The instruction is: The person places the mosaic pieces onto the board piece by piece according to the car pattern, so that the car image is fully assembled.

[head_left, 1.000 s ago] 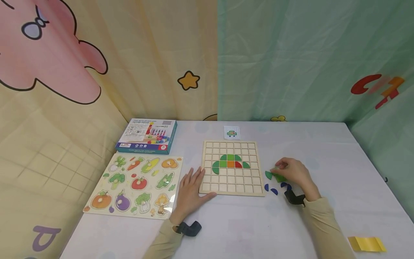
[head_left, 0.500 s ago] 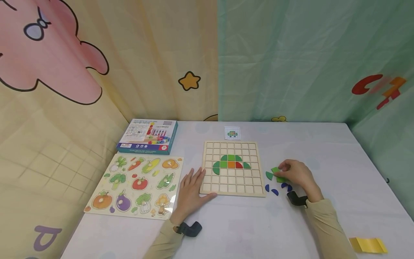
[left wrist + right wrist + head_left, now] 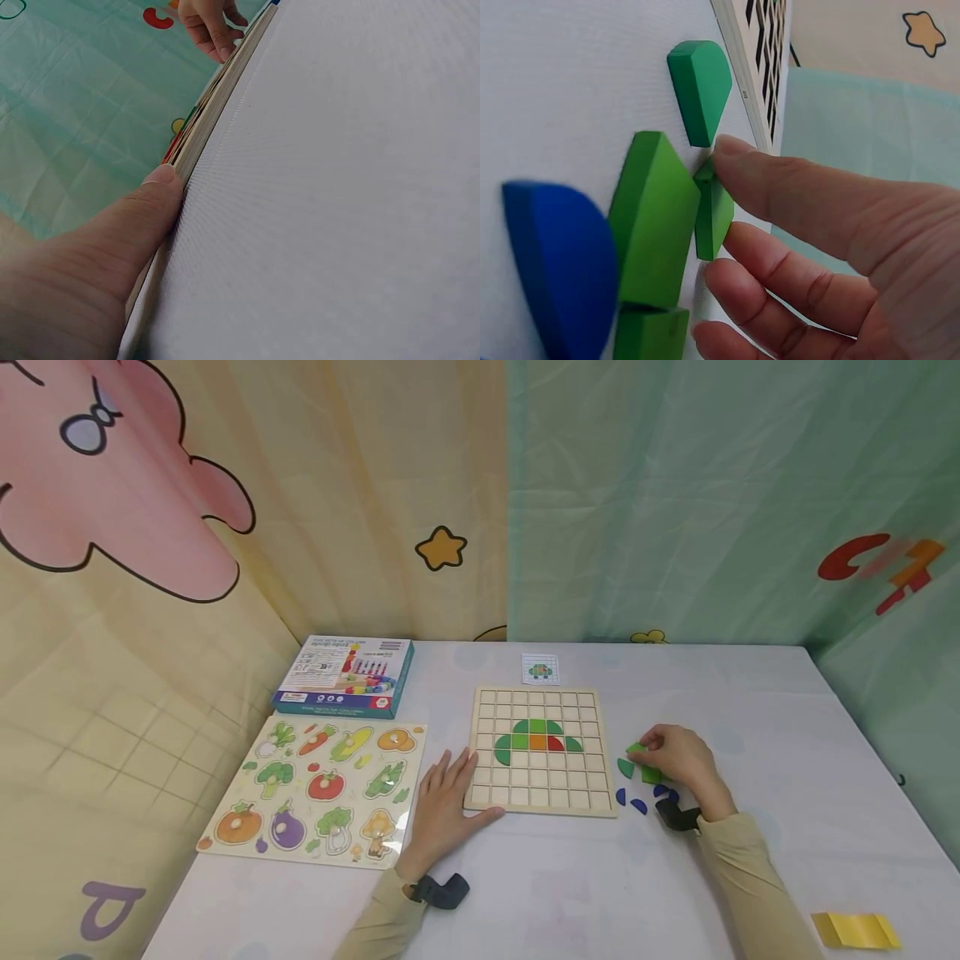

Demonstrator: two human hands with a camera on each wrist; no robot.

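My left hand [image 3: 444, 806] lies with straight fingers at the wooden grid board's [image 3: 540, 793] near-left corner. Its thumb [image 3: 154, 195] touches the board's front edge in the left wrist view. Right of the board, my right hand [image 3: 681, 762] pinches a light green square tile [image 3: 718, 214] between thumb and fingers. Around it lie a dark green quarter-round piece [image 3: 701, 90], more light green tiles [image 3: 652, 217] and several blue half-round pieces [image 3: 638, 807]. Green, orange and red pieces [image 3: 537, 741] form a rounded shape on the board.
Behind the board lies a small pattern card [image 3: 540, 669]. To the left are a vegetable puzzle board [image 3: 300, 839] and a boxed toy set [image 3: 345, 675]. A folded yellow paper [image 3: 856, 931] sits at the front right. Curtains close off the table's back and sides.
My right hand has separated one light green tile from the others and shifted it slightly away from me. My left hand and the pieces on the board stay as they were.
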